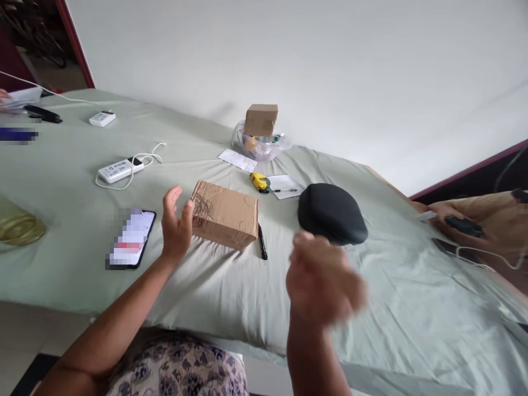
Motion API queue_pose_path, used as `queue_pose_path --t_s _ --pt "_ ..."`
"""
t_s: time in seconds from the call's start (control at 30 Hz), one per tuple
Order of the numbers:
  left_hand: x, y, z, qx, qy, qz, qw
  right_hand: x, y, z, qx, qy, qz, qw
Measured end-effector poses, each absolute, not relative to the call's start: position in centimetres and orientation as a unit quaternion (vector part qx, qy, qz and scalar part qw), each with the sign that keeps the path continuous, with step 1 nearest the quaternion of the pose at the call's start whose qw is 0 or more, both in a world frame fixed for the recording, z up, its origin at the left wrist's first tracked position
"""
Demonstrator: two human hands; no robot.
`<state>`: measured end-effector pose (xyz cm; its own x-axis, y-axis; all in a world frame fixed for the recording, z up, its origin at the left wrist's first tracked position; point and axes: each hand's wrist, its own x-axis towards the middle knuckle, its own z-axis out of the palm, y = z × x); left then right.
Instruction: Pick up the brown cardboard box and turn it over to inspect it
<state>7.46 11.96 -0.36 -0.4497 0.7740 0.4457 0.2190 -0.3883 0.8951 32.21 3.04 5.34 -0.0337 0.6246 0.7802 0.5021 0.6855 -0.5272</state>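
Our box (231,201) has dark squiggles (202,209); the pen (263,242) lies beside. Our left hand (176,228) spreads its fingers apart; our right hand (324,280) is too blurry to tell.

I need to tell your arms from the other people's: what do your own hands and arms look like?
Left hand and right hand are ungloved, the right one motion-blurred. Both forearms are bare, with no sleeve or watch visible. The clothing below is pale with dark flowers.
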Motion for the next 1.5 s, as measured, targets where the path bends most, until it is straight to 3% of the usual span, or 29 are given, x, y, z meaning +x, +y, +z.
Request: queue_pose_path --t_s 0.07,0.27,0.37,0.73,1.23,1.5 --pt "7.5 13.6 0.4 0.488 0.502 0.683 0.208 33.6 8.0 3.2 -0.480 -0.641 0.027 0.598" --pt "7.5 15.7 -4.6 0.493 0.522 0.655 0.236 36.5 14.4 -7.7 -0.659 -0.667 0.042 0.345" --pt "7.2 15.0 -7.1 0.512 0.506 0.650 0.243 37.5 14.2 -10.5 -0.666 -0.686 0.033 0.293" --pt "7.1 14.7 -7.5 0.536 0.478 0.633 0.289 43.8 14.4 -9.6 -0.729 -0.583 -0.055 0.356" --pt "7.3 14.2 -7.0 0.533 0.491 0.630 0.279 44.1 12.3 -7.8 -0.815 -0.545 0.057 0.187" --pt "7.4 13.5 -7.8 0.502 0.529 0.614 0.303 42.5 13.0 -9.2 -0.754 -0.559 0.021 0.343"
